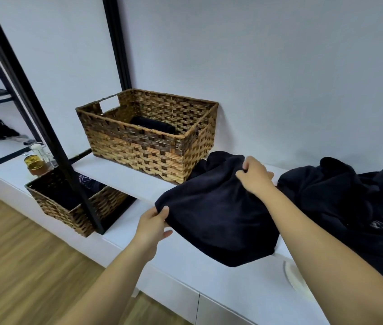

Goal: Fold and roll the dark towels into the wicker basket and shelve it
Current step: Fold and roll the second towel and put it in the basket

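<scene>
**Towel held at two corners, basket up and to the left of the grip**

The left hand pinches the near-left corner of the dark towel, thumb on top and fingers curled beneath. The right hand pinches the far edge of the same towel, fingers bunched into the cloth. Between the two grips the towel runs on a slant from near-left to far-right; its near part droops over the front edge of the white shelf top, and some of it is bunched behind the right hand.

The wicker basket stands just beyond the towel, up and to the left of both hands, its corner touching or nearly touching the cloth. One rolled dark towel already lies inside. The left hand appears the nearer to the basket's front, so a finished roll would likely travel up and leftward.

To the right of the right hand a heap of dark towels waits unfolded. Below and left of the left hand a second wicker basket sits on a lower shelf behind a black frame post. A pale wall stands behind; wood flooring lies below.
</scene>
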